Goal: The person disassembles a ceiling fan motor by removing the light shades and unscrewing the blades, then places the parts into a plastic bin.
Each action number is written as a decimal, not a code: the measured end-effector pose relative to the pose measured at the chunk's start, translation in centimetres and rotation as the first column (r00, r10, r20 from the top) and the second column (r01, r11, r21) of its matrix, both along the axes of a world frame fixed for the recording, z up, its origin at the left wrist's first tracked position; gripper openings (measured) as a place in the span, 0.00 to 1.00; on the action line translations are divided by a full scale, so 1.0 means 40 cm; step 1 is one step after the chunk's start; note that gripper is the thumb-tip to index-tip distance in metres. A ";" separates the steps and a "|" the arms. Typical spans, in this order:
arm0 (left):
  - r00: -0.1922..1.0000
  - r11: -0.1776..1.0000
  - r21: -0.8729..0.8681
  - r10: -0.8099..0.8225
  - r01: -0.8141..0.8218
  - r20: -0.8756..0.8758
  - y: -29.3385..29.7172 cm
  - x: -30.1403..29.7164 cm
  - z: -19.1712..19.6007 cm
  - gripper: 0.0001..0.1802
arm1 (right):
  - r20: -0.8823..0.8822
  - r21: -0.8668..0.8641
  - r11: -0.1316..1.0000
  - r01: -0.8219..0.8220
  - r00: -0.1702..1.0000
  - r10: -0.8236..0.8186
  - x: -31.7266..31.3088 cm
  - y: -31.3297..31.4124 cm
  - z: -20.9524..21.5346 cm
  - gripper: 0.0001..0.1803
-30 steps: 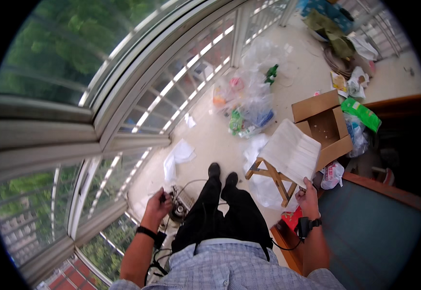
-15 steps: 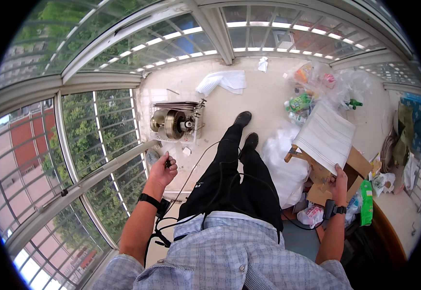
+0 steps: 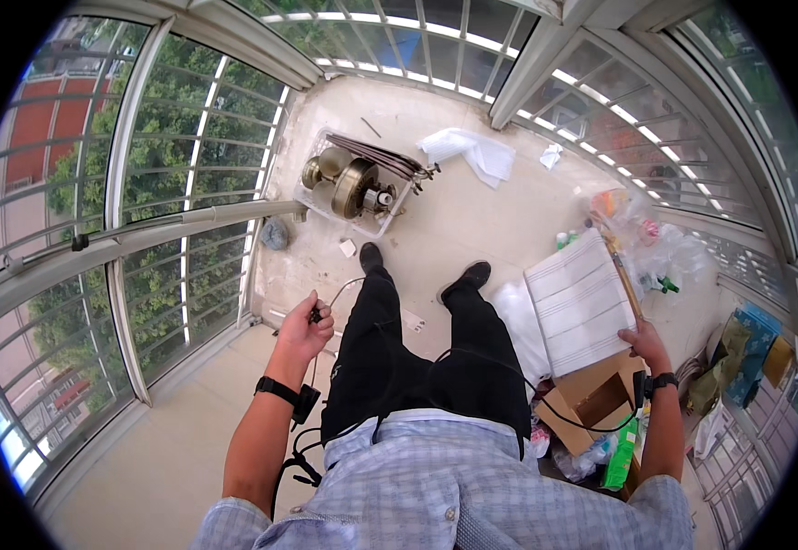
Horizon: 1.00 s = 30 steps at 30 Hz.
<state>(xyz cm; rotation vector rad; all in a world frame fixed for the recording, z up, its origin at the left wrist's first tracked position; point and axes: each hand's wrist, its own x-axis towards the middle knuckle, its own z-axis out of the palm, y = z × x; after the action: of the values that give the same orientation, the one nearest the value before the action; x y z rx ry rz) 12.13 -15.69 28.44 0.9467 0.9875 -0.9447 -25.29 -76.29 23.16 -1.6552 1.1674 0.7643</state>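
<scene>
My left hand (image 3: 304, 330) is closed on a small black thing (image 3: 316, 315), mostly hidden by the fingers; a thin dark cable runs by it. My right hand (image 3: 646, 346) grips the near end of a wooden bar along the edge of a white striped cloth panel (image 3: 580, 298). The wood (image 3: 624, 275) shows along its right side; whatever lies under the cloth is hidden. Just below the panel is an open cardboard box (image 3: 591, 403), and a white plastic bag (image 3: 513, 316) shows to its left.
A white basket (image 3: 312, 200) holding a brass-coloured fan motor (image 3: 355, 188) and brown blades stands far left. White padding (image 3: 472, 156) lies on the floor beyond. Clear bags with bottles (image 3: 633, 225) sit at the right. Dark cables (image 3: 472, 353) hang across my legs. Barred windows surround the floor.
The view has turned, and my feet stand wider apart. The cloth panel has swung round, so its wooden edge now lies on the right. My right hand still holds it.
</scene>
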 end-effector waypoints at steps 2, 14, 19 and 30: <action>1.000 1.000 -0.014 0.004 -0.005 -0.009 0.042 0.005 -0.013 0.16 | -0.089 -0.002 0.992 -0.127 0.988 0.126 0.030 0.030 -0.013 0.25; 0.999 0.993 -0.109 0.039 -0.038 0.007 0.264 0.210 -0.104 0.16 | -0.462 0.215 0.820 -0.530 0.685 0.563 0.170 0.396 0.081 0.30; 0.999 0.997 -0.069 0.021 -0.018 0.047 0.296 0.277 -0.169 0.17 | -0.365 0.411 0.732 -0.544 0.637 0.679 0.256 0.556 -0.037 0.28; 0.999 0.996 -0.091 0.004 0.000 0.046 0.146 0.346 -0.355 0.16 | 0.342 0.424 0.313 -0.849 0.471 0.813 0.329 0.618 -0.495 0.21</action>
<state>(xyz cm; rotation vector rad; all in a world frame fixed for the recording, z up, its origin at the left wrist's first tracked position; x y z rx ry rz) 25.95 -9.85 14.25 0.8876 0.8990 -0.9539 -12.15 -51.56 3.36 -1.6712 -0.1605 1.5147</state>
